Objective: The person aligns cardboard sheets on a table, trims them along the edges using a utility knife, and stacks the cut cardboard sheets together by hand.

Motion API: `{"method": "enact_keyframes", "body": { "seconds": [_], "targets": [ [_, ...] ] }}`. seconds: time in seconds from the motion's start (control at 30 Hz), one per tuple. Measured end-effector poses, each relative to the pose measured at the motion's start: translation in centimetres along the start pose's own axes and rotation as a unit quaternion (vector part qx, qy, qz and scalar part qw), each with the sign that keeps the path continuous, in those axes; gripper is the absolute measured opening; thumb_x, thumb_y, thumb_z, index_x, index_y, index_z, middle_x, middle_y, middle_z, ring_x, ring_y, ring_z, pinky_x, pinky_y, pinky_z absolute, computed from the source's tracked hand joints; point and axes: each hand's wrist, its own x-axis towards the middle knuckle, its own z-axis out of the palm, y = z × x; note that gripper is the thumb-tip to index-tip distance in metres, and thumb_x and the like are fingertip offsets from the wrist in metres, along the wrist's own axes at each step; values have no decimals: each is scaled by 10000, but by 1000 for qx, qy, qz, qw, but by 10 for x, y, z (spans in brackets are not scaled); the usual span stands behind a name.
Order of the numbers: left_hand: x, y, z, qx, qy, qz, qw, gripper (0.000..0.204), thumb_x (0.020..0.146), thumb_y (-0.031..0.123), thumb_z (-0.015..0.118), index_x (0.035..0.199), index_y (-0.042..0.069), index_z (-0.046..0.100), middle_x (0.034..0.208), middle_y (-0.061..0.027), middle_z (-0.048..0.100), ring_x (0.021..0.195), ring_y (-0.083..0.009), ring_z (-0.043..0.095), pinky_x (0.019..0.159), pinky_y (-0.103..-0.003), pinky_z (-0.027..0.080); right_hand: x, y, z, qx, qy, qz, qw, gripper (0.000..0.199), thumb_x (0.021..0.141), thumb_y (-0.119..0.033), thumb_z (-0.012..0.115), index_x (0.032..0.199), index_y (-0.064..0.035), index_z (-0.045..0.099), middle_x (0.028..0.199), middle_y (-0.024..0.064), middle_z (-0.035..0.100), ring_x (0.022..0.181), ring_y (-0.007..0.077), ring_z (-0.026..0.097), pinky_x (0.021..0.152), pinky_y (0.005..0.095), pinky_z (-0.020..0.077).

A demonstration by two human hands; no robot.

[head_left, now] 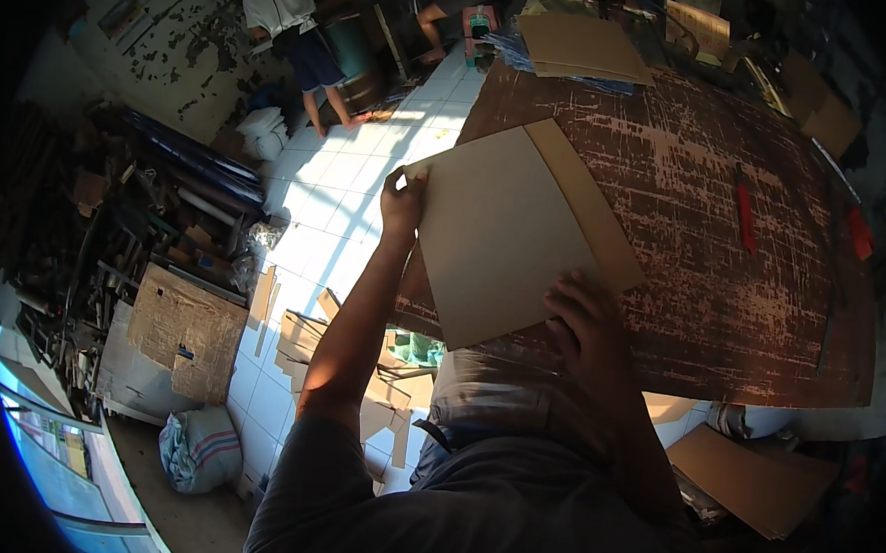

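Observation:
A flat greyish-tan cardboard sheet [500,239] is tilted in front of my body, over the near left edge of the worktable. Beneath it a browner cardboard sheet [606,220] sticks out on the right; whether the two are held together, I cannot tell. My left hand [403,206] pinches the upper sheet's far left corner between thumb and fingers. At the sheet's near right edge, my right hand [583,319] has its fingers curled against the cardboard, thumb toward me. The undersides of the sheets are hidden.
The worn brown worktable [701,320] bears a slim red object [745,220] and a stack of cardboard [585,46]. Cardboard offcuts [386,399] litter the tiled floor. Scrap lumber [59,246] and a white sack [199,449] lie left. A person [286,13] stands far left.

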Motion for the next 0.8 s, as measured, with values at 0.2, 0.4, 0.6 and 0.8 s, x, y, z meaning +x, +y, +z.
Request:
{"method": "enact_keyframes", "body": {
  "seconds": [0.2, 0.4, 0.6, 0.8],
  "targets": [
    [5, -10, -17, 55, 6, 34, 998, 621, 937, 283, 748, 1400, -75, 542, 914, -179, 748, 746, -151, 691, 684, -284, 545, 2, -4, 1, 4, -5, -13, 1000, 300, 917, -123, 689, 1209, -57, 679, 1373, 123, 589, 1374, 329, 484, 1136, 486, 398],
    [-10, 9, -25, 53, -85, 19, 995, 560, 986, 177, 679, 1451, -75, 494, 952, -117, 709, 768, -129, 658, 677, -268, 538, 2, -4, -1, -2, 0, -9, 1000, 298, 915, -121, 691, 1207, -62, 681, 1369, 122, 590, 1366, 329, 492, 1131, 483, 404],
    [-30, 12, -41, 37, -130, 32, 990, 589, 980, 146, 673, 1487, -61, 454, 873, -54, 669, 746, -116, 618, 665, -268, 508, 2, -5, -1, -6, 1, -15, 1000, 297, 916, -113, 688, 1209, -62, 680, 1373, 124, 588, 1365, 330, 493, 1127, 485, 408],
    [-49, 19, -44, 64, -133, 48, 988, 536, 972, 140, 669, 1442, -62, 508, 875, -38, 667, 766, -104, 603, 718, -266, 499, 3, -4, 0, 0, 0, -10, 1000, 296, 913, -100, 691, 1206, -58, 679, 1371, 126, 587, 1362, 331, 496, 1127, 482, 413]
  ]
}}
